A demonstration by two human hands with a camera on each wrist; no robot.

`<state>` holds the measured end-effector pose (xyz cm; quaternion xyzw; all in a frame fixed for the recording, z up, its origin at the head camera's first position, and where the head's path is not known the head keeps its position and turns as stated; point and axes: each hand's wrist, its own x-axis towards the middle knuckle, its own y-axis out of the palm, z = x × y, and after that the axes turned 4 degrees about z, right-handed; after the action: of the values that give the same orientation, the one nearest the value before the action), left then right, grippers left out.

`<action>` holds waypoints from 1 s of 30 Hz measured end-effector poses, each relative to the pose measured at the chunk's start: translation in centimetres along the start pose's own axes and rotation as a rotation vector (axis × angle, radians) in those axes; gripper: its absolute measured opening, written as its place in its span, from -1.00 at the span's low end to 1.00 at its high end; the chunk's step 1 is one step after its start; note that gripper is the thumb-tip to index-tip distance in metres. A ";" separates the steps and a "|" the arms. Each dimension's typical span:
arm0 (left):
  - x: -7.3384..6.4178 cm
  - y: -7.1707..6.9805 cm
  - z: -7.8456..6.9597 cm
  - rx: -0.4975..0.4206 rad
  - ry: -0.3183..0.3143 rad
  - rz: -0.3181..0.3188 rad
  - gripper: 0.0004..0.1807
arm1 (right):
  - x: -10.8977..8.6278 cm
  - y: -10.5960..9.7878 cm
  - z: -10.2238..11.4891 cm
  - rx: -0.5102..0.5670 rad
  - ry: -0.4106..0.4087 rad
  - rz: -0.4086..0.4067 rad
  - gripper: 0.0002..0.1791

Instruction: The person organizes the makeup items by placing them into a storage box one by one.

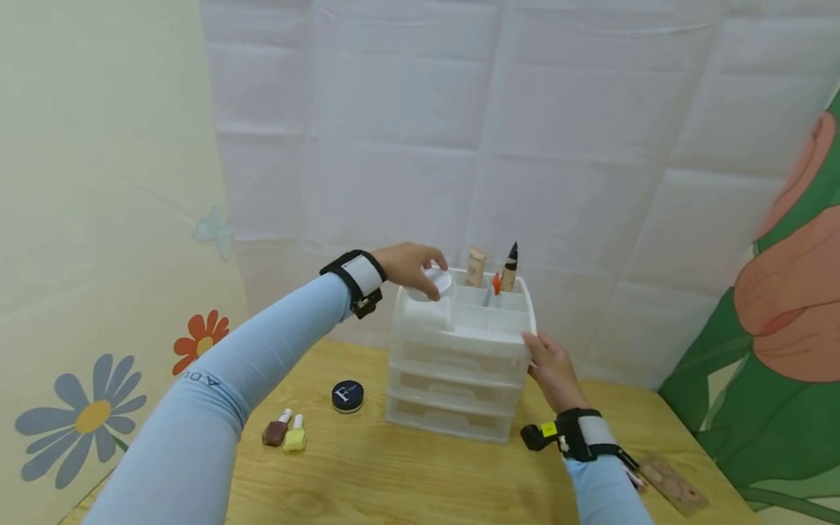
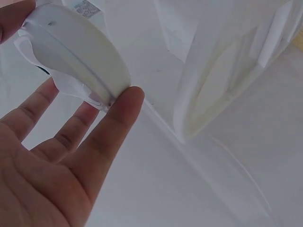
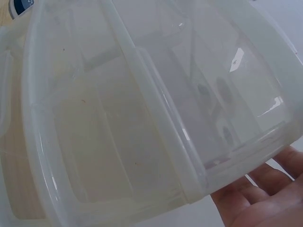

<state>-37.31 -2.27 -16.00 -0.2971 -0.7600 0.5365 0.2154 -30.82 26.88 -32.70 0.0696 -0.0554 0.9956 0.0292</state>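
My left hand [image 1: 412, 267] pinches a round white cosmetic case [image 1: 436, 281] between thumb and fingers. It is over the top left part of a translucent drawer organizer [image 1: 453, 364]. In the left wrist view the case [image 2: 78, 52] is tilted, its curved side facing the camera, and the thumb presses its lower edge. My right hand [image 1: 553, 370] touches the organizer's right side near the upper front corner. In the right wrist view the fingers of the right hand [image 3: 265, 198] rest against the side of the organizer [image 3: 163, 118], their tips partly hidden behind it.
The organizer's top compartments hold a beige tube [image 1: 475, 267], a black-tipped pen [image 1: 510, 267] and an orange-tipped item [image 1: 496, 284]. On the table lie a dark round compact [image 1: 348, 396], brown [image 1: 275, 432] and yellow [image 1: 295, 437] nail polish bottles, and a flat palette [image 1: 674, 484].
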 end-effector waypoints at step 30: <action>4.8 3.1 1.5 0.134 -0.203 0.036 -0.41 | -0.2 1.0 0.3 0.020 -0.010 0.009 -0.25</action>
<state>-41.11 0.80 -19.42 -0.2395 -0.7348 0.6173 0.1472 -30.62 25.80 -32.53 0.0746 -0.0460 0.9959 0.0236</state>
